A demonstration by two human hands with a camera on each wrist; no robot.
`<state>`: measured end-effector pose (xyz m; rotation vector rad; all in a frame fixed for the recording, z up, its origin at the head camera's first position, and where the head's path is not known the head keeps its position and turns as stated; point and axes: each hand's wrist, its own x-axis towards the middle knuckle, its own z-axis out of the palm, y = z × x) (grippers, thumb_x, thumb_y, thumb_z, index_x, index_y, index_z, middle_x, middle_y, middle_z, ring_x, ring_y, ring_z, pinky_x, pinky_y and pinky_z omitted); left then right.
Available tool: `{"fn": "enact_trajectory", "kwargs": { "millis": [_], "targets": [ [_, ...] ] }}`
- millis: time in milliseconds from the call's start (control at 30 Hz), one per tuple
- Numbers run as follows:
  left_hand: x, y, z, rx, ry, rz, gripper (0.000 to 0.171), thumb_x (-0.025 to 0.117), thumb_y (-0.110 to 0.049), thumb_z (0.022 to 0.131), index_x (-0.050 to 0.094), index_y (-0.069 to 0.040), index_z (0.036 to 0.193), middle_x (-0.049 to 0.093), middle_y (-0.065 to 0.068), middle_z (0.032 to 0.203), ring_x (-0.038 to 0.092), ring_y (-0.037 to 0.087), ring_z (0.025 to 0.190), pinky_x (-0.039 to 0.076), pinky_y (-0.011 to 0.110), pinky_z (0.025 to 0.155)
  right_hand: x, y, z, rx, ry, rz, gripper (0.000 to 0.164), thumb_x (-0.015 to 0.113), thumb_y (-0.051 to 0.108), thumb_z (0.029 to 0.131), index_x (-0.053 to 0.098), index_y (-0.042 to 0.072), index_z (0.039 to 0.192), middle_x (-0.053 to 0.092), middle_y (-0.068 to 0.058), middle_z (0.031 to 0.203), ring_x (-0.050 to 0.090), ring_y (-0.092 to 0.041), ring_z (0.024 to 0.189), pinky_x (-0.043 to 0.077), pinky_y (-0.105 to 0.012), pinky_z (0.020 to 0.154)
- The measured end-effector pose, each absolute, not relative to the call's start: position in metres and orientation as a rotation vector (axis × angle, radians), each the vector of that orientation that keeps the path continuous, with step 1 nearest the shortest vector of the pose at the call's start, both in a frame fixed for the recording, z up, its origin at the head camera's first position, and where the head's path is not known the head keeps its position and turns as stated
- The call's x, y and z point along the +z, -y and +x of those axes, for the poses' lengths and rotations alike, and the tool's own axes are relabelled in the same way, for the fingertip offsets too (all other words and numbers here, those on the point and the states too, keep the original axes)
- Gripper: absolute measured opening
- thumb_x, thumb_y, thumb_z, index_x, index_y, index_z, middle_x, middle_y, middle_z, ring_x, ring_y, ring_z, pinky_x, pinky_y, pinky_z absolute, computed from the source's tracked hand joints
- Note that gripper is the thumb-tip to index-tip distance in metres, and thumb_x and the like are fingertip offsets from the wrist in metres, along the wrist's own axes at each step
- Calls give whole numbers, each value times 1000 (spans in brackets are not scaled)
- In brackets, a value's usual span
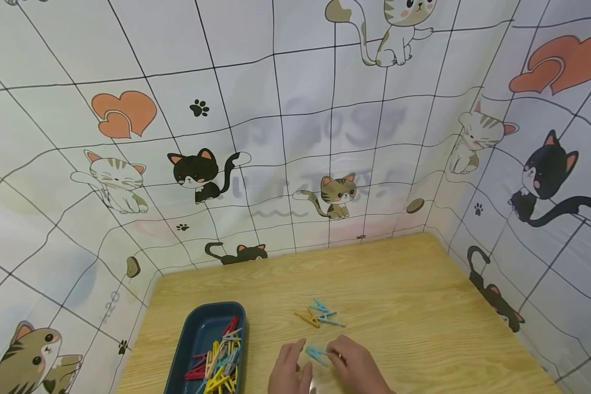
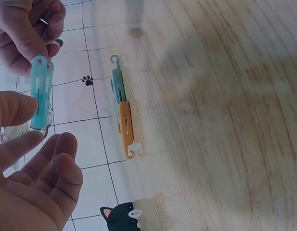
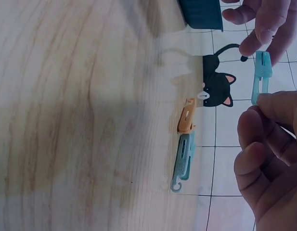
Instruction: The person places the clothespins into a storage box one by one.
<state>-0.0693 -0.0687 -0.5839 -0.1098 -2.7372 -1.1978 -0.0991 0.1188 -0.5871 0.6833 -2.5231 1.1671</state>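
A light blue clothespin [image 1: 317, 354] is between my two hands, above the table's near part. My right hand [image 1: 354, 364] pinches one end of it between thumb and finger, as the right wrist view shows at the clothespin [image 3: 262, 77]. My left hand [image 1: 287, 369] is at the other end, thumb and index finger spread around the clothespin [image 2: 41, 96]; its remaining fingers are loosely bent. Past the hands, an orange clothespin [image 1: 309, 317] lies on the table beside a blue clothespin [image 1: 319, 305] and a grey-blue clothespin [image 1: 331, 319].
On the left of the wooden table [image 1: 413, 295] stands a dark blue tray [image 1: 191, 328]. Several red, yellow, blue and pale clothespins [image 1: 219, 361] are heaped in its near part. A cat-printed sheet [image 1: 295, 137] hangs around the table's back and sides.
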Motion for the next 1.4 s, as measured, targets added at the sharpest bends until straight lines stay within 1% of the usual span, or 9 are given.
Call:
{"fn": "enact_trajectory", "kwargs": {
  "millis": [133, 300, 467, 567, 867, 1033, 1167, 1267, 1400],
  "targets": [
    [-582, 73, -71, -1246, 2789, -148, 36, 74, -12, 92, 69, -10, 127, 61, -1, 111, 53, 2, 79, 45, 21, 62, -589, -117, -98, 1153, 2489, 727, 16, 74, -1, 89, 70, 14, 89, 58, 15, 80, 44, 9, 69, 45, -18, 57],
    [-582, 75, -72, -1277, 2812, -177, 31, 73, -11, 93, 70, -7, 124, 62, -2, 108, 53, 0, 78, 45, 21, 62, -590, -116, -97, 1154, 2529, 729, 13, 72, 1, 91, 70, 14, 90, 57, 16, 81, 45, 9, 69, 46, -18, 58],
    [-583, 77, -71, -1315, 2798, -207, 19, 72, -9, 92, 72, -9, 111, 60, -5, 100, 52, -1, 75, 45, 21, 61, -587, -117, -97, 1196, 2595, 714, 11, 70, 4, 94, 71, 15, 91, 59, 15, 83, 48, 8, 71, 47, -20, 60],
    [-584, 79, -71, -1333, 2811, -226, 14, 72, -10, 93, 71, -11, 107, 58, -6, 97, 50, -2, 73, 44, 21, 60, -587, -117, -97, 1211, 2619, 710, 11, 70, 5, 95, 71, 16, 92, 61, 15, 84, 49, 7, 72, 48, -21, 61],
    [-581, 83, -69, -1311, 2816, -265, 12, 72, -11, 94, 70, -11, 105, 55, -8, 94, 47, -4, 71, 43, 21, 58, -591, -114, -97, 1272, 2602, 703, 11, 69, 5, 96, 71, 16, 94, 60, 15, 85, 48, 7, 71, 46, -20, 59],
    [-576, 88, -65, -1260, 2775, -236, 11, 72, -12, 94, 70, -12, 105, 55, -8, 95, 49, -4, 72, 44, 20, 58, -593, -108, -96, 1242, 2419, 714, 15, 73, -2, 90, 71, 13, 94, 59, 13, 83, 48, 8, 69, 45, -17, 55],
    [-577, 95, -63, -1183, 2713, -182, 12, 74, -11, 92, 70, -12, 104, 56, -7, 94, 50, -3, 70, 45, 21, 57, -592, -100, -95, 1244, 2303, 705, 19, 74, -5, 88, 72, 13, 95, 61, 11, 83, 48, 8, 68, 44, -16, 54],
    [-576, 103, -62, -1160, 2681, -125, 12, 74, -9, 92, 70, -11, 103, 54, -5, 91, 47, -2, 68, 44, 22, 57, -590, -93, -94, 1285, 2295, 684, 19, 73, -3, 89, 73, 14, 97, 61, 12, 85, 49, 8, 69, 46, -17, 54],
    [-567, 117, -61, -1094, 2679, -20, 13, 75, -9, 92, 69, -10, 103, 55, -4, 91, 44, 0, 66, 42, 23, 56, -587, -84, -93, 1324, 2280, 704, 18, 71, -3, 91, 73, 13, 99, 61, 11, 85, 50, 8, 69, 47, -17, 54]
  ]
}}
